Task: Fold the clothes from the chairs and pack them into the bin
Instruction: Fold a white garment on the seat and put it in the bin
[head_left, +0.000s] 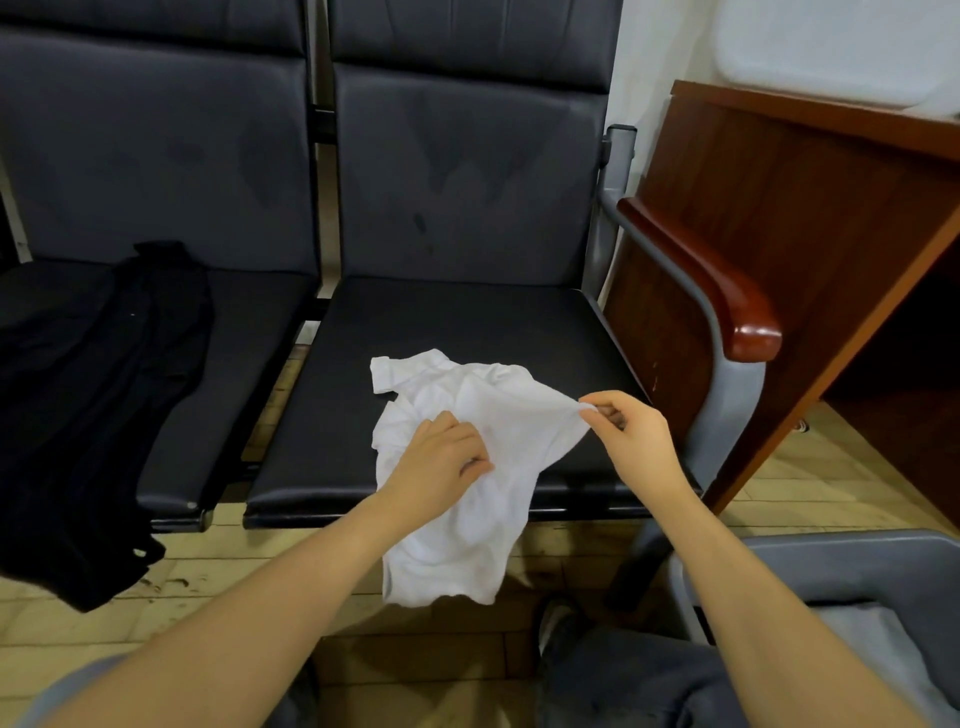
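The white shirt lies crumpled on the near part of the right chair seat, one short sleeve pointing to the far left and its lower part hanging over the front edge of the seat toward the floor. The right hand pinches the shirt's right edge between thumb and fingertips and draws it out to the right, lifted a little off the seat. The left hand rests on the middle of the cloth with its fingers curled into the fabric, gripping a bunch of it

By the look of it the step in hand is spreading this shirt out before the first fold; nothing about it is folded yet. The next move calls for pulling the hanging part up onto the seat and smoothing the body flat, sleeves out, so that the sides can be turned in evenly; thin cloth like this will likely wrinkle and slide on the slick seat unless one hand holds it down

On the left chair seat a black garment is draped, also spilling over the front edge, untouched and waiting. At the near right stands the grey bin, with pale cloth already showing inside it. A wooden desk stands beyond the chair's wooden armrest
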